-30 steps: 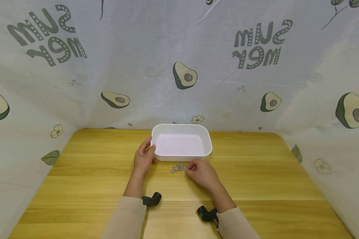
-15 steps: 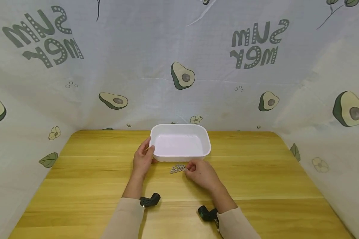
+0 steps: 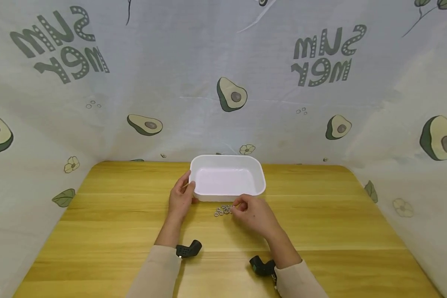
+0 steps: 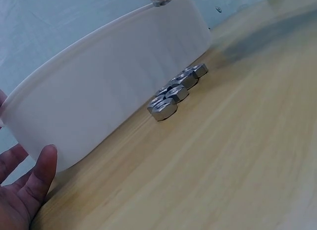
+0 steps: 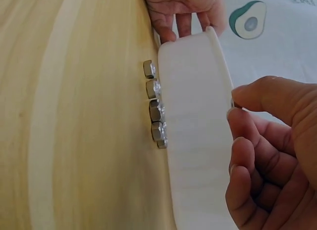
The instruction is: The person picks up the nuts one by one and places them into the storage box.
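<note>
A white plastic tub [image 3: 227, 198] stands on the table near the back edge. My left hand [image 3: 180, 201] holds its left end, thumb at the near corner and fingers along the side. Several shiny metal hex nuts [image 4: 177, 92] lie in a small cluster just in front of the tub's near wall. My right hand [image 3: 256, 215] is raised over the right end of the cluster. Between thumb and index finger it pinches a hex nut [image 5: 235, 105], mostly hidden by the fingertips; in the right wrist view this overlaps the tub's rim.
The wooden table [image 3: 115, 231] extends to both sides and toward the front. Behind it hangs a pale curtain [image 3: 186, 62] printed with avocados. A black wrist camera [image 3: 188, 249] sits on the left wrist, another camera [image 3: 261, 266] on the right.
My right hand has lifted slightly off the cluster with a hex nut between its fingertips. The left hand has stayed at the tub's left end; the head view has shifted a little.
</note>
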The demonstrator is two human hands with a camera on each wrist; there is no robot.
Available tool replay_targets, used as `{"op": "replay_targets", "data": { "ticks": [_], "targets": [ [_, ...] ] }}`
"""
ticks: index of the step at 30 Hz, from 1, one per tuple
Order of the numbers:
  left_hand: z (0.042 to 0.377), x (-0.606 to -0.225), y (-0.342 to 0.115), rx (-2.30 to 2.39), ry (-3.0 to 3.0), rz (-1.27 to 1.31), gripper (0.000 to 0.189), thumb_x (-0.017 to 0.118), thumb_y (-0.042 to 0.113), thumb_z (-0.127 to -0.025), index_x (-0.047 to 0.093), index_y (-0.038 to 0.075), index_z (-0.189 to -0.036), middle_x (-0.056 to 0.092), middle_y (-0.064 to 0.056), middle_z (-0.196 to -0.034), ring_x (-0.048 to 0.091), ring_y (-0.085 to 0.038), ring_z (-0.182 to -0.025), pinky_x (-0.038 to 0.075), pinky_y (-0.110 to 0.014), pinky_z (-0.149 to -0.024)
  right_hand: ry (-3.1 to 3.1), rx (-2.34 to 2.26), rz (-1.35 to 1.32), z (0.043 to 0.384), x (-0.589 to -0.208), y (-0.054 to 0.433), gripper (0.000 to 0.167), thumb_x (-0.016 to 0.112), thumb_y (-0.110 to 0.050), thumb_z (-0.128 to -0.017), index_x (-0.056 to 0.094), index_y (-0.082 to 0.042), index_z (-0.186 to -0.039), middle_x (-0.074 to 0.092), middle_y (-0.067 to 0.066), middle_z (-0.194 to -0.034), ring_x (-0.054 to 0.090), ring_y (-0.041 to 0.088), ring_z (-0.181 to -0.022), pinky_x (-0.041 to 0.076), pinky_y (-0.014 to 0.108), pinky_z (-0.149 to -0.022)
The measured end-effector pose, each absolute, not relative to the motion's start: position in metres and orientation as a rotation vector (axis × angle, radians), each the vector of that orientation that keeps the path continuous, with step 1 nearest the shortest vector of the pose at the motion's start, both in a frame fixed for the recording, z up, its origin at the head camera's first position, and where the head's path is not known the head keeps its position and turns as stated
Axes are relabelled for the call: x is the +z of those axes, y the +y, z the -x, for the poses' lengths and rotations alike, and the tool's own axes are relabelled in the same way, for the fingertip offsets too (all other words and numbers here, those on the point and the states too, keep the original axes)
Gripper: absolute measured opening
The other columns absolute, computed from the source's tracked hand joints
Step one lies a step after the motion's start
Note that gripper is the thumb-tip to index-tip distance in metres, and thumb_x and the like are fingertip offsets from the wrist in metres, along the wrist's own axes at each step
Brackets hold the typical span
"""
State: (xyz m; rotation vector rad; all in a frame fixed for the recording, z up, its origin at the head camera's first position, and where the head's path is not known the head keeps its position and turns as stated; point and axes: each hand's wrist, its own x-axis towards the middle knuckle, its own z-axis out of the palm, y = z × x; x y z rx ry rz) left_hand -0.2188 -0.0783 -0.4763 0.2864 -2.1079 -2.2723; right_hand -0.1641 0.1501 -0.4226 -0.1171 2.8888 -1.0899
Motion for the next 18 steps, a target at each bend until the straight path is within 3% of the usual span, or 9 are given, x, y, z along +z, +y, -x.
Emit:
{"op": "replay_targets", "data": {
  "ticks": [6,18],
  "targets": [
    [0.218,-0.477,-0.078,-2.252,-2.122,-0.277,0.049,0.058,0.026,-0.103,0.051,0.028,-0.151,0.054,-0.007,-0.149,0.060,-0.024,-0.110,0.057,-0.022,-0.068,2.966,-1.105,0.166,0.168,-0.417,0.148,0.012,0.079,-0.025,-0.088,0.072,-0.015,-0.091,0.062,-0.003,-0.072,0.053,0.012,-0.062,0.044,0.024,-0.055],
    [0.220,-0.476,-0.078,-2.238,-2.105,-0.280,0.048,0.059,0.026,-0.102,0.054,0.028,-0.149,0.056,-0.007,-0.148,0.061,-0.024,-0.109,0.058,-0.023,-0.066,3.068,-1.019,0.289,0.203,-0.402,0.145,0.018,0.074,-0.030,-0.092,0.073,-0.013,-0.098,0.066,-0.002,-0.070,0.053,0.013,-0.059,0.045,0.027,-0.058]
  ]
}}
